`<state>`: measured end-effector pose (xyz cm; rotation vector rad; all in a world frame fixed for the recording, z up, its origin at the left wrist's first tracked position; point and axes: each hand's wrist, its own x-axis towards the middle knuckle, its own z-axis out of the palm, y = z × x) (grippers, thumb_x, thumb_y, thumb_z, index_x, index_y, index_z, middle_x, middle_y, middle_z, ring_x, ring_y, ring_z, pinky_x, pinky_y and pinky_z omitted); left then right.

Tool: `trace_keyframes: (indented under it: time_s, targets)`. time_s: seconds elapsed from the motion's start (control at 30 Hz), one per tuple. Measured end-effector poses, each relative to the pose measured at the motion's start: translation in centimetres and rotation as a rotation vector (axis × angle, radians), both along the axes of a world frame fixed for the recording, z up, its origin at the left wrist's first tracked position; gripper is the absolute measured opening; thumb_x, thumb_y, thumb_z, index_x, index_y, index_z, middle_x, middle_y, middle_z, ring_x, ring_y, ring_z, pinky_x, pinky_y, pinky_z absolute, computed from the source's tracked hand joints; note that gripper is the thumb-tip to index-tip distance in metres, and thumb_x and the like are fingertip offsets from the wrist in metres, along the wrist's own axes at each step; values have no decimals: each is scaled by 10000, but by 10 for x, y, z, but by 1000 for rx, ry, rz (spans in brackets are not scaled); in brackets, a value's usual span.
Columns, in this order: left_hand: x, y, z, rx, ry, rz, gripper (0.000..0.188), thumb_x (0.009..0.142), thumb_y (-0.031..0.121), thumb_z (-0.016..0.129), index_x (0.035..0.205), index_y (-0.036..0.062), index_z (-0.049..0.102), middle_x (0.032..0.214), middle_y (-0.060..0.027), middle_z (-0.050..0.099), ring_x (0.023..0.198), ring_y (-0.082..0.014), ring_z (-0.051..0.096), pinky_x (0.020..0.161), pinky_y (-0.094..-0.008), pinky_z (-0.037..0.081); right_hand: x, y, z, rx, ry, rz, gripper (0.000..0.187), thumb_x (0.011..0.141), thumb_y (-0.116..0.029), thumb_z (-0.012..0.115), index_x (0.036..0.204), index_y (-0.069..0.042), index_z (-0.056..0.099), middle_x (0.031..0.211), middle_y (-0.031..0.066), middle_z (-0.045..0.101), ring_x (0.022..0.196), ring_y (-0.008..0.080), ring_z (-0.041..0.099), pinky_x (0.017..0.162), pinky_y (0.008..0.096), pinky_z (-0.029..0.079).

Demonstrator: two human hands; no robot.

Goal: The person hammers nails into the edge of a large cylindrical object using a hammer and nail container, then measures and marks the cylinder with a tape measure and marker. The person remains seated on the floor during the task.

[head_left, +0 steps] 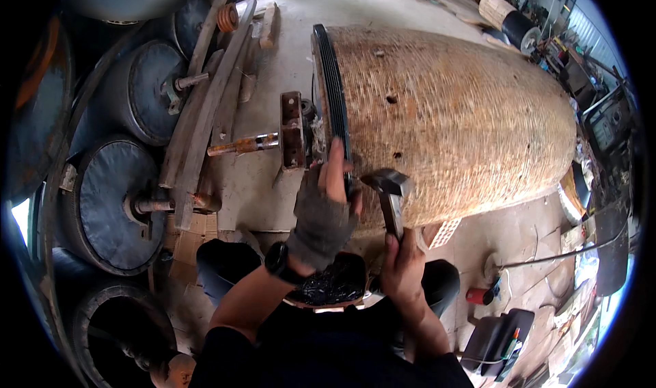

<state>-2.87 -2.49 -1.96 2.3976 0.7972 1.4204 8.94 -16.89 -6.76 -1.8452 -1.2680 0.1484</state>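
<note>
A large drum (451, 114) with a rough, tan, grooved surface lies on its side before me. A black ribbed strip (333, 80) curves along its left rim. My left hand (324, 213), in a dark fingerless glove, is at the near part of this strip. Its index finger stretches up along the strip, the thumb is apart to the right, and the other fingers are partly hidden. My right hand (403, 268) is closed round the handle of a hammer (391, 193). The hammer's head is close to the drum's surface, just right of my left hand.
Dark rollers (116, 203) with protruding shafts are stacked at the left, beside long wooden planks (215, 114). A rusty steel bracket (292, 131) and shaft (242, 145) stand at the drum's left end. A red can (480, 296) and a black case (495, 340) are at the lower right.
</note>
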Motion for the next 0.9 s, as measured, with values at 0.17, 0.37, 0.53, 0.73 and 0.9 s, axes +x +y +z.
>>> trace_keyframes:
  time_s: [0.17,0.37,0.53,0.73,0.9]
  targets:
    - [-41,-43,-28,-100,236,-147,556,795,89,723,1313,-19,552,1026,-163,619,970,-365,596,841,-482,481,0,-6,2,90,-8,17,192,982,-151,573,1075,8,518,699,247,598,609,471,612,506,504,469]
    - [-66,-91,-117,-256,752,-290,207,852,289,666,927,95,662,939,-106,604,882,-332,616,776,-467,500,-6,-7,-6,205,209,37,291,1013,-221,509,1103,54,534,752,233,587,646,411,602,601,452,486]
    - [-66,-101,-138,-225,911,-354,167,861,266,613,898,125,695,909,-82,607,916,-308,615,773,-460,484,-9,10,-10,-40,-86,-41,195,988,-163,516,991,25,569,725,171,637,633,332,668,580,422,515]
    - [-62,-102,-122,-115,954,-390,155,865,224,591,845,104,688,882,-93,619,878,-294,617,739,-439,475,-13,-4,-29,440,258,16,214,984,-150,501,1078,43,505,689,157,612,602,304,653,528,427,483]
    - [-67,-109,-134,-88,1002,-325,156,860,209,584,845,84,675,902,-113,623,880,-293,612,747,-439,470,-15,12,-1,-26,-61,-51,207,971,-175,555,1009,22,503,696,278,606,614,478,622,513,462,486]
